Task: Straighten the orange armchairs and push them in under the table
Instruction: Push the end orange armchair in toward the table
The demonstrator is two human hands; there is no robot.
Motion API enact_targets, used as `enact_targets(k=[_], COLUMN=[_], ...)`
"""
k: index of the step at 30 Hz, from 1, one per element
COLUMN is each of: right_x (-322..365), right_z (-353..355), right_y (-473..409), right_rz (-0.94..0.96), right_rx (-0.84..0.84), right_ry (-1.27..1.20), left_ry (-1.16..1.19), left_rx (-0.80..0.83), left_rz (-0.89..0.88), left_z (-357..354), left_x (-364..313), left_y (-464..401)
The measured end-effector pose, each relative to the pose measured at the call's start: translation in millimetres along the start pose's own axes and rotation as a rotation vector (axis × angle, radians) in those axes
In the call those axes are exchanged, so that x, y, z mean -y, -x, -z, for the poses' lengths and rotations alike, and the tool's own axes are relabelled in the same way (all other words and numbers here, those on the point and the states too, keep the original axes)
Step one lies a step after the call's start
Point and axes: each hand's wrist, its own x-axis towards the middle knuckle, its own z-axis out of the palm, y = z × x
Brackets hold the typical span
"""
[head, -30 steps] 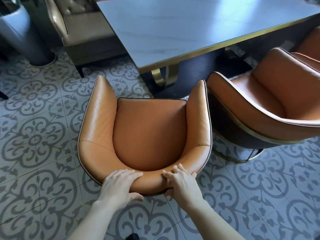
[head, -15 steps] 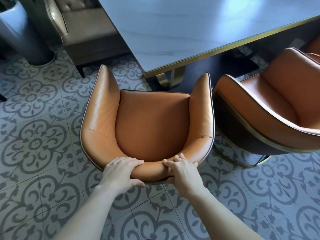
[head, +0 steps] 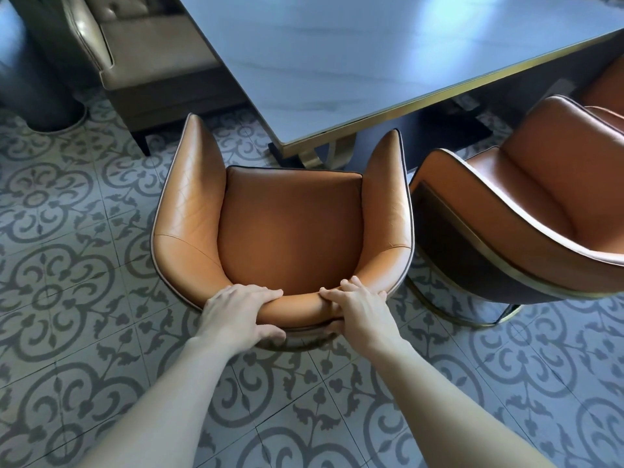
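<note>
An orange leather armchair [head: 290, 228] stands directly below me, its open front facing the corner of the grey table [head: 354, 62] with a gold rim. My left hand [head: 238, 314] and my right hand [head: 358, 307] both grip the top of its curved backrest. Its right armrest tip sits just below the table's edge; the left tip lies outside the table corner. A second orange armchair [head: 540, 204] stands close on the right, turned at an angle to the table. A sliver of a third orange chair [head: 607, 86] shows at the far right edge.
A beige tufted sofa [head: 148, 52] stands at the back left beside the table. A grey round pillar base [head: 37, 92] is at the far left. The table's gold pedestal [head: 324, 153] is under the corner. Patterned floor tiles [head: 67, 298] lie all around.
The near armchair has slid forward toward the table with both hands on its backrest; its armrest tips now reach the table's edge. My arms stretch out further.
</note>
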Motion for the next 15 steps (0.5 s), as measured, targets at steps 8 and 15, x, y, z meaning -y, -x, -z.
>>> enact_targets(k=[8,15], right_x=[12.2,10.7], right_z=[7.6,51.5], right_y=[26.3,54.9], right_rz=[0.001,-0.095], right_rx=[-0.007,0.031], right_ry=[0.060,0.034], left_ry=[-0.026,-0.022], left_rx=[0.008,0.032], left_rz=[0.017,0.024], left_z=[-2.5,31.5], left_x=[-10.3,-36.5], left_y=[15.6,33.8])
